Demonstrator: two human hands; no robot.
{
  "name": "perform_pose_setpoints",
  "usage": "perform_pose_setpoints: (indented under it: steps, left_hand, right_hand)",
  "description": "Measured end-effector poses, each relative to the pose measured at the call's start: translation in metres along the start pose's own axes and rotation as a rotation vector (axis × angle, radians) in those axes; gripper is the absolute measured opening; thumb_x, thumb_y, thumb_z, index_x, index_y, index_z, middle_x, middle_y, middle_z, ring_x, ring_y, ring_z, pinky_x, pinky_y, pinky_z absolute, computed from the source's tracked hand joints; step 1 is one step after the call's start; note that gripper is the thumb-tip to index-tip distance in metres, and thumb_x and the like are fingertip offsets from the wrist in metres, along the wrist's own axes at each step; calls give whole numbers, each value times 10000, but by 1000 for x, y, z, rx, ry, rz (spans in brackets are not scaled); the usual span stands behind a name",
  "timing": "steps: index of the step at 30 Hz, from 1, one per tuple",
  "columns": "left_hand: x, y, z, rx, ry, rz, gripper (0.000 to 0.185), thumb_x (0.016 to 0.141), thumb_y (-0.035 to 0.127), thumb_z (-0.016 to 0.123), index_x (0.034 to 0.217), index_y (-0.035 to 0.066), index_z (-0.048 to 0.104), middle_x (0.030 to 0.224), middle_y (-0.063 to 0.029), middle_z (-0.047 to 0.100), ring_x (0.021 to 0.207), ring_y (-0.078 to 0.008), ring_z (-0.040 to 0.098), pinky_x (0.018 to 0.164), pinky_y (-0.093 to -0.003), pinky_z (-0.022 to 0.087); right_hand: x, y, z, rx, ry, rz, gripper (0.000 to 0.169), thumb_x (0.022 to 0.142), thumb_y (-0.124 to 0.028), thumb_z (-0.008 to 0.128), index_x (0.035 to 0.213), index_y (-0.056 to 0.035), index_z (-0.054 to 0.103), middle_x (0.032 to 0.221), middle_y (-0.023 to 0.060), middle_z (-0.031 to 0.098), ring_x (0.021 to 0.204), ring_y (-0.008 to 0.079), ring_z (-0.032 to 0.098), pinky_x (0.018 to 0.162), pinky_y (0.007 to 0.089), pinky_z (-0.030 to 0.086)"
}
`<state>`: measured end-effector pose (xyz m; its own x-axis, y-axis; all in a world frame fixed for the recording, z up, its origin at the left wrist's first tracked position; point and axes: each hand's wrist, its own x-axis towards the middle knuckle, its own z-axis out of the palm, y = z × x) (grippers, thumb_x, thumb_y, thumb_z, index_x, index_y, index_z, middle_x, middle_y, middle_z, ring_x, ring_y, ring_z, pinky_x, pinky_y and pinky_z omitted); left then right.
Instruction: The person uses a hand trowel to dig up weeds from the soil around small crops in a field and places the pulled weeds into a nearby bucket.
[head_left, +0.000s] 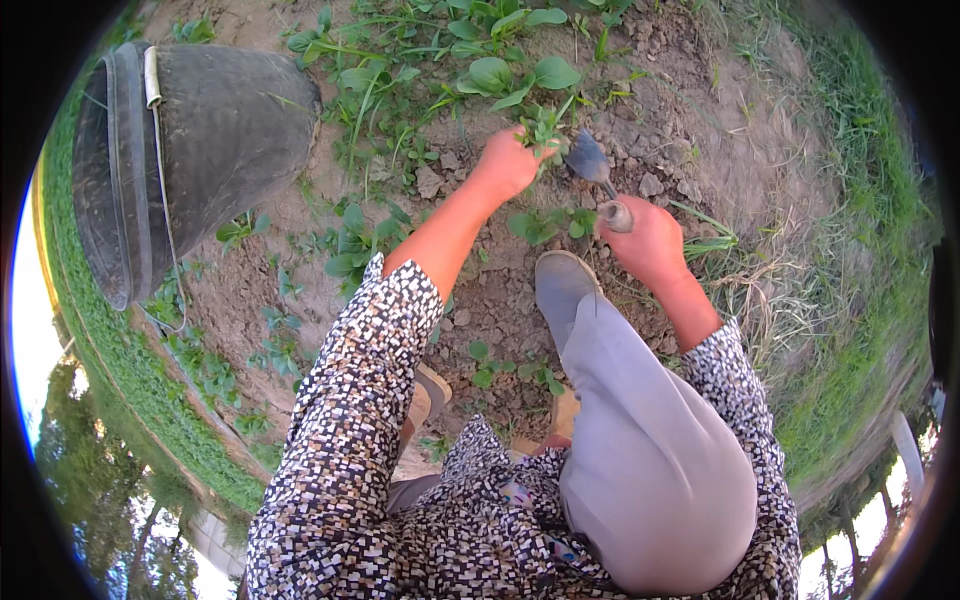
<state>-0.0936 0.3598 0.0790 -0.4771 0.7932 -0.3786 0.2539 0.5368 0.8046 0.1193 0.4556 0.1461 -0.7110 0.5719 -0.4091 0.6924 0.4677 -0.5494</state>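
Note:
My left hand (504, 166) grips a small bunch of green weeds (543, 126) just above the soil. In my right hand (646, 238) is a small hand trowel, its handle end (618, 216) showing at the thumb. The trowel's dark metal blade (589, 157) points away from me, over loose clods close to the left fingers. A broad-leaved green seedling (534, 225) grows between my two hands, near the toe of my shoe. Beyond the left hand stands a larger leafy plant (491, 75). Whether the weeds' roots are out of the ground cannot be seen.
A black bucket (225, 112) with a wire handle (166, 202) stands at the left. My grey shoe (564, 289) is planted on the soil below the hands. Leafy plants (360, 240) grow to the left, dry grass (765, 292) and green grass (862, 360) to the right.

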Motion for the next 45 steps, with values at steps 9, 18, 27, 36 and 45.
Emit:
perform_pose_setpoints:
  steps: [9,18,27,36,45]
  left_hand:
    - [49,35,30,279,296,137,535,877,241,682,1323,43,462,1047,-211,678,982,-413,645,864,-501,515]
    - [78,24,25,224,165,-40,422,889,299,718,1153,-21,639,988,-224,705,915,-349,669,831,-416,514]
    - [50,48,32,-70,134,16,402,865,226,746,1166,-14,633,1040,-156,698,984,-298,644,875,-386,496]
    - [109,93,30,532,89,148,718,767,391,801,1354,93,518,1344,-161,475,1125,-359,616,902,-476,527]
    - [113,79,37,475,57,346,426,851,404,726,1189,192,577,1202,-99,546,1011,-363,650,806,-485,545]
  right_hand:
    - [16,12,-57,293,-127,274,260,820,-286,728,952,-63,722,795,126,707,719,246,667,704,385,515]
    - [64,27,-3,445,-17,106,283,814,-327,713,952,-81,728,877,158,722,845,354,686,763,403,531]
    - [-12,18,-64,138,-25,315,281,826,-364,689,967,-123,713,872,135,717,866,355,680,776,441,520]
    - [77,12,-41,168,92,344,298,835,-374,683,1004,-131,719,903,155,722,881,372,683,780,460,526]
    - [86,6,-1,260,160,241,241,826,-348,677,941,-137,684,894,162,708,881,394,664,767,475,520]
